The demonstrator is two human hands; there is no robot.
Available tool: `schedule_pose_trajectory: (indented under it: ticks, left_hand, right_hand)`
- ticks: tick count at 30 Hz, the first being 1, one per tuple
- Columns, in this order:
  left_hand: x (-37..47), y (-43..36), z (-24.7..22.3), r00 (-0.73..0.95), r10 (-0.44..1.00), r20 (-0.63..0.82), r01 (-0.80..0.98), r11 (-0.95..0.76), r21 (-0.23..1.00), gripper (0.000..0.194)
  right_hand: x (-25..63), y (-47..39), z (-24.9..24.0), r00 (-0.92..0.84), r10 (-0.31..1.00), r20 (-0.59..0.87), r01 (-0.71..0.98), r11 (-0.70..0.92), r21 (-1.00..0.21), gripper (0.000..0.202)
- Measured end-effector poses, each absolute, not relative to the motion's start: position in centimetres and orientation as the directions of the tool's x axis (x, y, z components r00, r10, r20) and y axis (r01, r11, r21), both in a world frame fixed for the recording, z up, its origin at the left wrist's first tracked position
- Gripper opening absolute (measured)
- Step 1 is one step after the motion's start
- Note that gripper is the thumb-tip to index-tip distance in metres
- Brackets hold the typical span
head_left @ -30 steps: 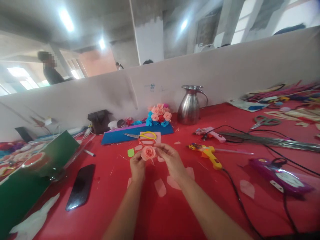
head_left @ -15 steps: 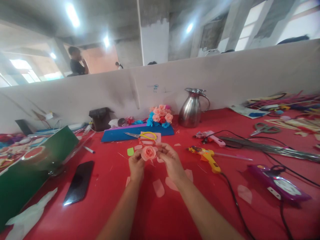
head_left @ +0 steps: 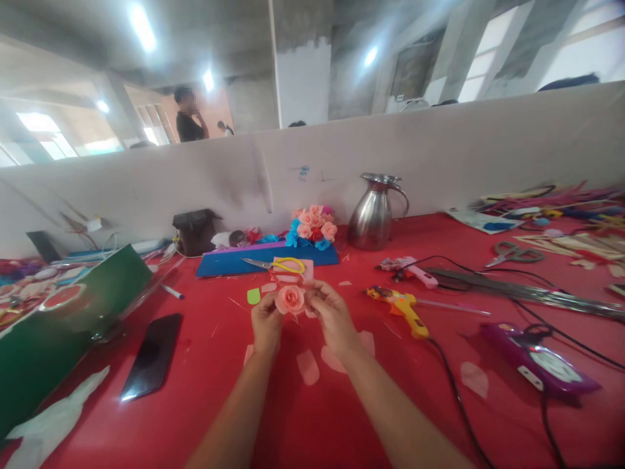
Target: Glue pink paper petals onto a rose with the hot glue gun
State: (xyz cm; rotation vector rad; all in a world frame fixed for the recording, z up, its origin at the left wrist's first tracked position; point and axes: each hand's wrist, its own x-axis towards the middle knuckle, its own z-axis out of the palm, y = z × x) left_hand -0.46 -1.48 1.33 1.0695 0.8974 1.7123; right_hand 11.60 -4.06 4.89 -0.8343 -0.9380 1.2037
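Note:
A pink paper rose (head_left: 291, 299) is held up over the red table (head_left: 293, 417), between my two hands. My left hand (head_left: 266, 320) is closed on its left side. The fingers of my right hand (head_left: 332, 315) pinch at its right edge, where the exact grip is partly hidden. Below the hands lie loose pink petals, among them a rounded petal (head_left: 308, 367). Just behind the rose rest yellow-handled scissors (head_left: 288, 264) on pink paper. A green paper piece (head_left: 253, 296) lies to the left of them.
At right are a yellow glue gun (head_left: 404, 309) with a trailing cord, a pink glue gun (head_left: 415, 270) and a purple device (head_left: 541, 365). A steel jug (head_left: 372, 215) and a bunch of paper roses (head_left: 315, 225) stand behind. A phone (head_left: 152, 355) lies left.
My hands keep hold of the rose with hardly any movement. The whole view has shifted slightly. A person in the background has moved to the right.

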Motion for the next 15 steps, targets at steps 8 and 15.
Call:
schedule_pose_trajectory:
  ticks: [8,15]
  left_hand:
    - [-0.48,-1.49,1.18,-0.191,0.941,0.278,-0.309,-0.326,0.893,0.01]
    - [-0.55,-1.47,0.99,-0.183,0.942,0.28,-0.288,-0.323,0.901,0.013]
  right_hand:
    - [11.76,-4.09,4.84,0.095,0.988,0.122,-0.318,0.146,-0.937,0.019]
    - [11.56,-3.97,4.8,0.107,0.991,0.081,-0.362,0.114,-0.925,0.026]
